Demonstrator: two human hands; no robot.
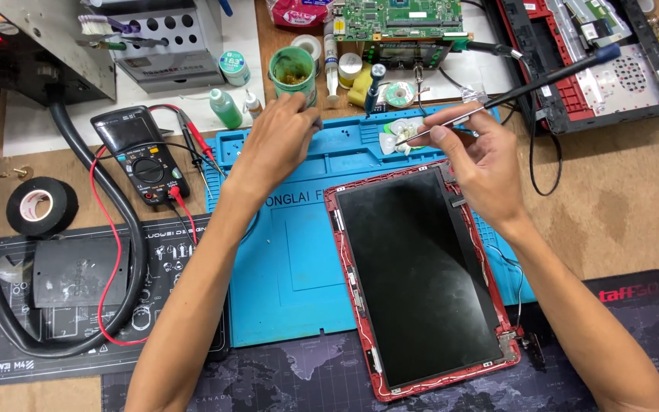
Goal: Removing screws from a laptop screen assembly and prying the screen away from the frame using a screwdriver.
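Note:
My right hand (pixel 476 156) pinches thin metal tweezers (pixel 435 127), their tip over a small white-and-green round container (pixel 401 136) at the top of the blue silicone work mat (pixel 291 259). My left hand (pixel 278 141) rests on the mat's upper edge with fingers curled, near a green cup (pixel 293 73); it holds nothing that I can see. A laptop screen panel in a red lid frame (pixel 421 278) lies face up on the mat, just below my right hand.
A black multimeter (pixel 140 155) with red leads and a roll of black tape (pixel 40 206) lie left. A thick black hose (pixel 127 229) curves across the left. A green circuit board (pixel 404 19) and an opened laptop base (pixel 596 69) sit at the back.

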